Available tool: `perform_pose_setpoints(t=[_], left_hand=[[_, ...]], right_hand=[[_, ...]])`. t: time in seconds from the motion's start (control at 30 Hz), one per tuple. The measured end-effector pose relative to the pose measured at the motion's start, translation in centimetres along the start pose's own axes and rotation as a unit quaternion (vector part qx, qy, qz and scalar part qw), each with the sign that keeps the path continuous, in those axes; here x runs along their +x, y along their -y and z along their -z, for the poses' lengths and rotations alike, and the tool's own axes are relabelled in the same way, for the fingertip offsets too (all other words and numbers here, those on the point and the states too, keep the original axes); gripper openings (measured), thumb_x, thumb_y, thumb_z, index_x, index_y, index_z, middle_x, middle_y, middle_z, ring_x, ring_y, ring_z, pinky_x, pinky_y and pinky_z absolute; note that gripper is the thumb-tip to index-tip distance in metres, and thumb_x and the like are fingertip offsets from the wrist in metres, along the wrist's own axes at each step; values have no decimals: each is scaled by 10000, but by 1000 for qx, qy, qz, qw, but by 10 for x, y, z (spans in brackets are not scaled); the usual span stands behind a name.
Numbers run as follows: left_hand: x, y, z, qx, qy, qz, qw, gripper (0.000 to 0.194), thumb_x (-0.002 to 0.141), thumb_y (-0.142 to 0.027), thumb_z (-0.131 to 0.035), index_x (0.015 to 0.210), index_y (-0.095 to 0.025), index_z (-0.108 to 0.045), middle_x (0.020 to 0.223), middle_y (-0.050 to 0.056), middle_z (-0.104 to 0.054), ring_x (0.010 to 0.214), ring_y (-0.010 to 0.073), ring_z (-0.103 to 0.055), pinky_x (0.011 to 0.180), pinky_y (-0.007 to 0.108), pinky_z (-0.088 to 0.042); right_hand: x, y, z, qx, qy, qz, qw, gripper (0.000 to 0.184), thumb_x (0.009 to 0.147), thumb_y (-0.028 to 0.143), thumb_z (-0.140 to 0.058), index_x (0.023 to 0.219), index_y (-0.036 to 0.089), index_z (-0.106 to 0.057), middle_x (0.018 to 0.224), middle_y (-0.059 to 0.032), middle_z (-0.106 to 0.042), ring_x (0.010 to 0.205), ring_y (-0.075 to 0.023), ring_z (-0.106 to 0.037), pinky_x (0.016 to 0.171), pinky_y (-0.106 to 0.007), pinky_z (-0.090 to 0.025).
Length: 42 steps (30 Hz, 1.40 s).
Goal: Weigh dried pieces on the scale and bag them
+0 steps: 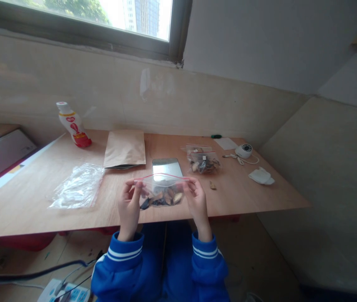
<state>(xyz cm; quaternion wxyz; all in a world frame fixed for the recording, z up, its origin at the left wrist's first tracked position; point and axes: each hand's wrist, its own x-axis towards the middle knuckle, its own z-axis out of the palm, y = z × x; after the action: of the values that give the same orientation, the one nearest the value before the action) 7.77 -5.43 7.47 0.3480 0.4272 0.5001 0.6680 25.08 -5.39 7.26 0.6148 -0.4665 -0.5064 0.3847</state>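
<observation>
Between my hands is a clear zip bag (162, 197) with a red zip line, holding dark and tan dried pieces. My left hand (130, 203) pinches its left top corner, and my right hand (196, 199) pinches the right one. The bag's top edge bows slightly, and I cannot tell whether the zip is sealed. Just behind it lies a phone (167, 167), partly covered by the bag. Similar filled zip bags (204, 163) rest right of the phone, with one loose dried piece (212, 185) on the table in front of them.
On the wooden table (228, 201), a stack of clear plastic bags (77, 186) lies left, near a brown paper pouch (125, 149) and a bottle (74, 126). At right are a white camera (243, 151) with cable, a crumpled tissue (261, 176), paper (226, 144) and a green-handled tool (216, 136).
</observation>
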Motion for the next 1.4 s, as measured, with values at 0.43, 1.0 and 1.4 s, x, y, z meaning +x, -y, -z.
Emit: perform_pose_setpoints(t=[0.43, 1.0, 1.4], left_hand=[[3, 0, 10, 14, 22, 14, 1000, 279, 779, -436, -661, 852, -168, -639, 724, 39, -711, 661, 180, -679, 544, 264, -541], [3, 4, -2, 3, 10, 22, 1000, 290, 818, -462, -598, 836, -172, -596, 727, 20, -661, 664, 137, -623, 610, 237, -504], [5, 5, -1, -16, 28, 29, 999, 249, 779, -419, -660, 805, -174, -624, 742, 23, -665, 732, 155, -636, 691, 262, -517]], right_hand=[[1, -5, 10, -60, -63, 25, 996, 200, 801, 377, -656, 833, 181, -675, 937, -79, -742, 942, -240, -684, 926, -431, -506], [-2, -10, -3, 35, -34, -8, 999, 225, 818, 419, -619, 870, 214, -544, 850, -48, -739, 769, -194, -707, 735, -328, -565], [0, -10, -5, 27, 5, -21, 999, 249, 833, 429, -617, 906, 193, -648, 945, -84, -754, 919, -228, -712, 832, -370, -565]])
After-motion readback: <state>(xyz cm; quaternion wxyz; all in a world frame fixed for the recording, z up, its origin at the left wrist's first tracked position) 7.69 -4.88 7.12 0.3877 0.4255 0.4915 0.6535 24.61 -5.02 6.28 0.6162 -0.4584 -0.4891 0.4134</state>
